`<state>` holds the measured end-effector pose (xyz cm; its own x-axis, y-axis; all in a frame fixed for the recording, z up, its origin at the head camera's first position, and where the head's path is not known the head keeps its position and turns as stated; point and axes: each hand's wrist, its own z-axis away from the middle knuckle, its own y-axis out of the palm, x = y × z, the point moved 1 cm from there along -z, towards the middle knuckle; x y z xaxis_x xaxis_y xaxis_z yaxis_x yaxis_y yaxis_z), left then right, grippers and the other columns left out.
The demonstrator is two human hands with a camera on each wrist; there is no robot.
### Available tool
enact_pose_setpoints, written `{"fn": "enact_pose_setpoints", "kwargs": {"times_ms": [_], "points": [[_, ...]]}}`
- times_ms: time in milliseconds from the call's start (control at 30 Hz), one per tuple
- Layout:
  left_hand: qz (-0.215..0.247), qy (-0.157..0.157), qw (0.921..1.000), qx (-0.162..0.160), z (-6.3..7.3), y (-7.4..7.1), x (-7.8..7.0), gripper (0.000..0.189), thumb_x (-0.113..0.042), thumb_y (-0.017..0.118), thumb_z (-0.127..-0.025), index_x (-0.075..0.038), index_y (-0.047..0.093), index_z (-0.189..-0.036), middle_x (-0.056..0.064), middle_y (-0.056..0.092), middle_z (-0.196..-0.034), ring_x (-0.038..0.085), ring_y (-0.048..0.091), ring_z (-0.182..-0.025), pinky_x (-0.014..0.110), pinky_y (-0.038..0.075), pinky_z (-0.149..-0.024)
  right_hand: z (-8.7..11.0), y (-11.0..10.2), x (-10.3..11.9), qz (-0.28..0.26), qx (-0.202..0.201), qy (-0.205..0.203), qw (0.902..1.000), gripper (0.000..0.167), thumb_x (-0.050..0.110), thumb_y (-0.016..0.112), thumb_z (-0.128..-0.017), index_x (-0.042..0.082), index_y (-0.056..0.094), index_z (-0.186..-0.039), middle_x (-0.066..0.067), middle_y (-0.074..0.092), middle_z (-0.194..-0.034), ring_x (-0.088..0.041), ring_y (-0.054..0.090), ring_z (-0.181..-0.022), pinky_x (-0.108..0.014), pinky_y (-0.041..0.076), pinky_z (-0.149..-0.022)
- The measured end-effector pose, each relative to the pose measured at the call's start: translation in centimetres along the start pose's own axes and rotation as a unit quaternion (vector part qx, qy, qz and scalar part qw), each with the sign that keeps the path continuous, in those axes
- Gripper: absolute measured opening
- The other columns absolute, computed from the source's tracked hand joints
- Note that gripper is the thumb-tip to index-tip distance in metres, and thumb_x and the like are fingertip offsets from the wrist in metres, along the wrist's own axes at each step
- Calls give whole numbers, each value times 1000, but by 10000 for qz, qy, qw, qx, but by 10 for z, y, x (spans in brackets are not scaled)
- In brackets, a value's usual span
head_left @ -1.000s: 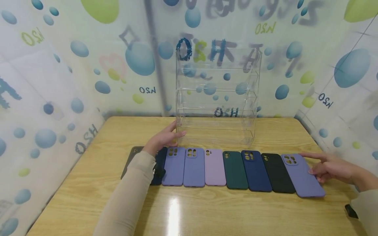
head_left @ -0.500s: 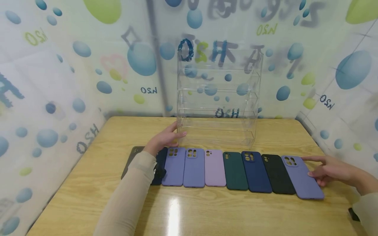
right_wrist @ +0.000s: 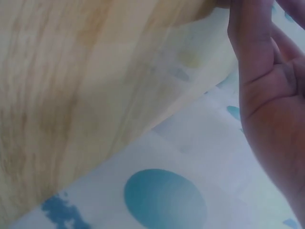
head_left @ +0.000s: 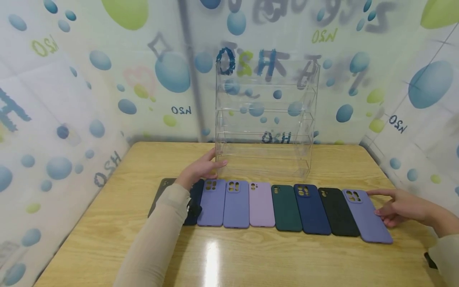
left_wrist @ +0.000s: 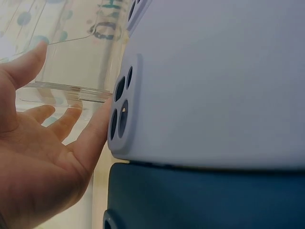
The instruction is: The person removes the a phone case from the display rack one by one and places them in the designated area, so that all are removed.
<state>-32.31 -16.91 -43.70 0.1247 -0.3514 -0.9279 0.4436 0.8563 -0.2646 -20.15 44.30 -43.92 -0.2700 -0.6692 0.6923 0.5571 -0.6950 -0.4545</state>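
Observation:
In the head view, several phone cases lie side by side in a row on the wooden table. My right hand (head_left: 407,207) is at the row's right end, touching the right edge of a periwinkle phone case (head_left: 371,219) with a straight index finger and the thumb. Behind the row stands a clear tiered display rack (head_left: 265,155). My left hand (head_left: 201,169) holds its lower left side, thumb in front and other fingers at the side. In the left wrist view, the rack (left_wrist: 71,88) lies between thumb and fingers. The right wrist view hides the case from sight.
The row includes a lilac case (head_left: 261,205), a green case (head_left: 287,209), a navy case (head_left: 312,211) and a black case (head_left: 338,213). My left forearm partly covers a dark case (head_left: 161,195) at the far left. A patterned sheet (head_left: 143,79) surrounds the table (head_left: 251,259).
The periwinkle case at the right end has turned slightly, its lower end shifting a little left and nearer, with my right hand following. The left hand stays at the rack. The view shifted slightly.

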Motion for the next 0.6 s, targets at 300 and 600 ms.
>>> {"fn": "enact_pose_setpoints", "kwargs": {"times_ms": [300, 600], "points": [[-29, -111, 9999, -69, 1, 3, -1, 86, -33, 64, -108, -31, 7, -173, 8, 9, -181, 42, 37, -157, 57, 51, -116, -2, -2, 2, -58, 180, -63, 9998, 92, 11, 65, -100, -17, 2, -161, -10, 71, -85, -16, 70, -70, -38, 66, -71], [-864, 21, 9962, 91, 9, -15, -4, 93, -42, 67, -105, -27, 4, -173, 14, 16, -179, 43, 50, -148, 52, 61, -102, -6, -6, 17, 655, 53, -98, 9978, 84, 15, 64, -104, -19, 10, -158, -15, 69, -93, -22, 71, -81, -39, 65, -72]]}}
